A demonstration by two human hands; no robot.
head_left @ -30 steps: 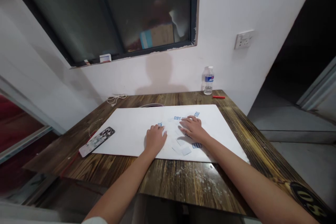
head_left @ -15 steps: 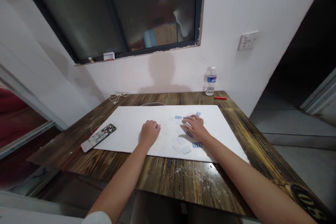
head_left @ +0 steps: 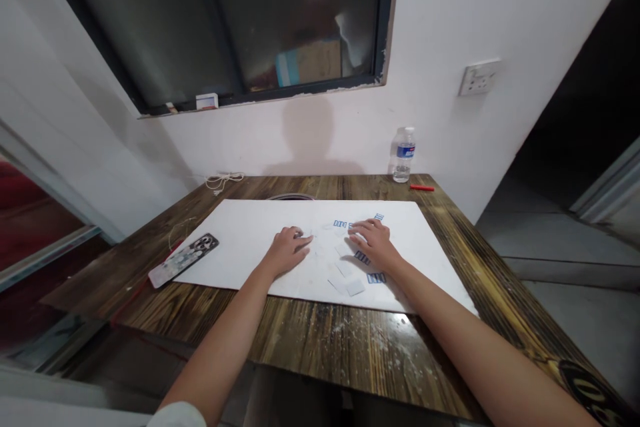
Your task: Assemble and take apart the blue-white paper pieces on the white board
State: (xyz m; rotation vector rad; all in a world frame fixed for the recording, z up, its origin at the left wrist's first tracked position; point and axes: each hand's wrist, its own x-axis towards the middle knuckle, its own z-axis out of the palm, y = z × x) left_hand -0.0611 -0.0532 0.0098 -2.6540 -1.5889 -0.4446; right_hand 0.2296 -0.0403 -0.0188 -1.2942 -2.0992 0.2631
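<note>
On a white board (head_left: 240,233) both hands rest apart from each other. My left hand (head_left: 286,252) lies near the middle, its thumb and fingers parted; a small dark patch shows between them, too small to make out. To the right, my right hand (head_left: 374,240) is spread palm down, fingertips touching the board and covering part of a blue-marked piece. Around it lie small white pieces with blue markings: one beyond the fingers (head_left: 340,223), another below the palm (head_left: 362,258), and one by the wrist (head_left: 376,278). Plain white square pieces (head_left: 355,287) lie nearer me.
A phone in a patterned case (head_left: 184,260) overlaps the board's left edge. Behind the board, a water bottle (head_left: 404,155), a red pen (head_left: 422,188) and a white cable (head_left: 224,180) sit on the wooden table (head_left: 320,333). A wall with a window stands behind.
My left hand has shifted slightly left, and its thumb and fingers have spread apart. The right hand stays almost in place. The camera view has moved slightly.
</note>
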